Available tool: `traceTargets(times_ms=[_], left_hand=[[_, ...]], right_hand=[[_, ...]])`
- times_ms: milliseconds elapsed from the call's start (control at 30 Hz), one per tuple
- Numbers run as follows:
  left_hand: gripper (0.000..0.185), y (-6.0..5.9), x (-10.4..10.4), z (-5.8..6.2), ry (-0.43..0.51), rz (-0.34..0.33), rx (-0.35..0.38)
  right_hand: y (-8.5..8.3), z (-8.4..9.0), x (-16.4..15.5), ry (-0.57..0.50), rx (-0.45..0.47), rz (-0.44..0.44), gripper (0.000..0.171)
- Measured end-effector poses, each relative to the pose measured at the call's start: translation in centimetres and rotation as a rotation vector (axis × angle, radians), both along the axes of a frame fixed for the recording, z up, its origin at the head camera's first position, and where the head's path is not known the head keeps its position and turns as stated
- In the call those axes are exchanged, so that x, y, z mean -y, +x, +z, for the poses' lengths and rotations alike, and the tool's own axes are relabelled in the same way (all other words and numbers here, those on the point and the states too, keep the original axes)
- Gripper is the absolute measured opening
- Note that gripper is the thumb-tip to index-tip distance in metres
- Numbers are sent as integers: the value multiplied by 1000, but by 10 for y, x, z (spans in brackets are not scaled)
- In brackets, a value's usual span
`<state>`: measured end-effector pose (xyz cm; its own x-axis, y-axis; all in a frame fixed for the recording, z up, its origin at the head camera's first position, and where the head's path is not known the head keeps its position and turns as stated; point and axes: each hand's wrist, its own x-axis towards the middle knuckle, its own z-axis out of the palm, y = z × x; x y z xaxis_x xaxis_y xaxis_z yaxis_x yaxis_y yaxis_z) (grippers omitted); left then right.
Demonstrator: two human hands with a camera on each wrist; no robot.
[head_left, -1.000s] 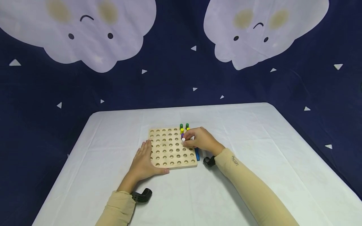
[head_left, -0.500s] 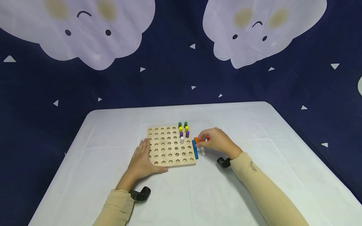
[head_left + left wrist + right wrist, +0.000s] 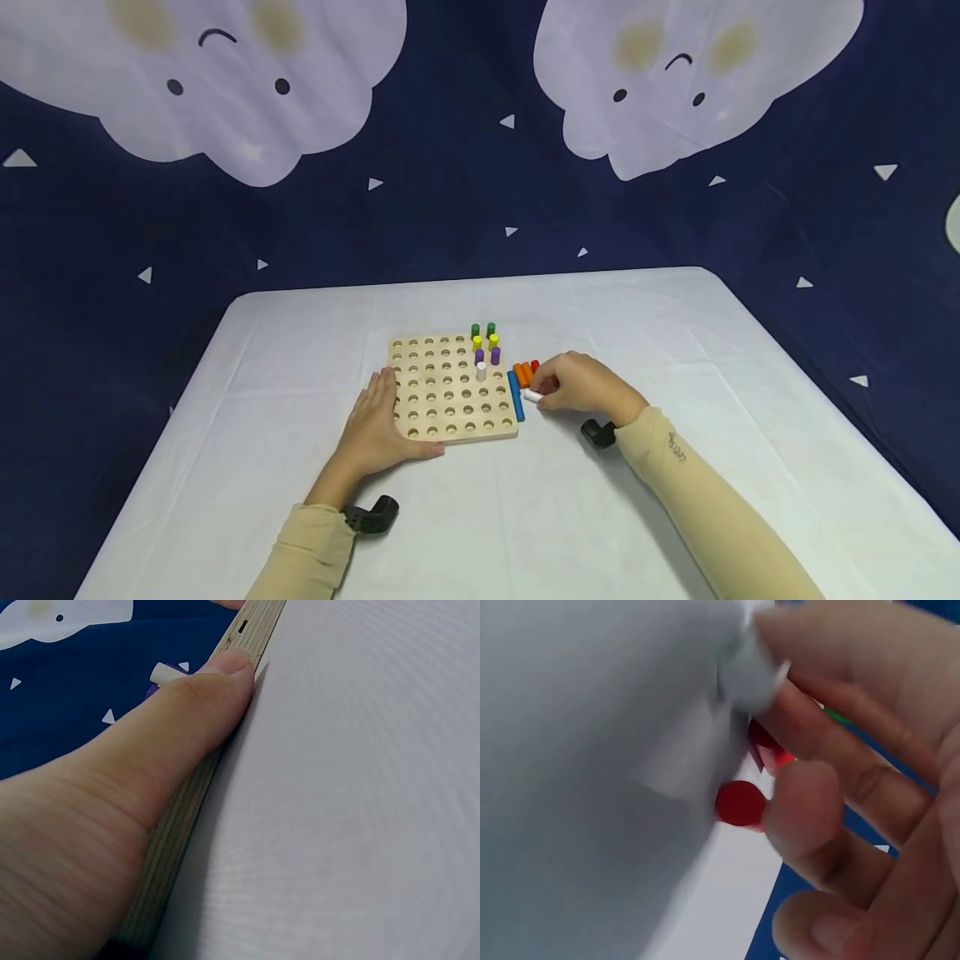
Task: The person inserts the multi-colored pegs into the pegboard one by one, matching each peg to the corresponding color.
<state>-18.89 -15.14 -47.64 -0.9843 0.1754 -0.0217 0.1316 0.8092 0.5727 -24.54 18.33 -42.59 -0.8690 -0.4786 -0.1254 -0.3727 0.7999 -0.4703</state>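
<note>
A wooden pegboard (image 3: pixel 442 400) lies on the white table. In its far right corner stand two green pegs (image 3: pixel 476 330), two yellow pegs (image 3: pixel 493 340), two purple pegs (image 3: pixel 496 355) and one white peg (image 3: pixel 482 371). My left hand (image 3: pixel 378 417) lies flat against the board's left side, its thumb pressed along the front edge (image 3: pixel 187 817). Just right of the board, my right hand (image 3: pixel 558 390) pinches a loose white peg (image 3: pixel 532 396) low over the table; the same peg (image 3: pixel 750 675) is blurred in the right wrist view.
Loose pegs lie beside the board's right edge: a long blue one (image 3: pixel 516 398), orange ones (image 3: pixel 521 372) and a red one (image 3: pixel 535 366), with a red peg (image 3: pixel 740 802) under my fingers. A dark blue cloud-print cloth (image 3: pixel 465 208) hangs behind the table (image 3: pixel 675 350).
My right hand left a white peg standing in the board, moved right to the loose pegs and pinched another white one. The left hand stayed in place.
</note>
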Motion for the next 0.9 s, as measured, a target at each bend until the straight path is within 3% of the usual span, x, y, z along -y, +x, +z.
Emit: traceTargets(times_ms=[500,667,900], left_hand=[[156,0,-1,0,-1,3,-5],[155,0,0,0,-1,2,-10],[155,1,-1,1,1,1,-6]], right_hand=[[-2,1,-2,-16,-21,139,17],[-6,-2,-3,-80,-33,150,21],[-12,-8,5,-249,38,90,24]])
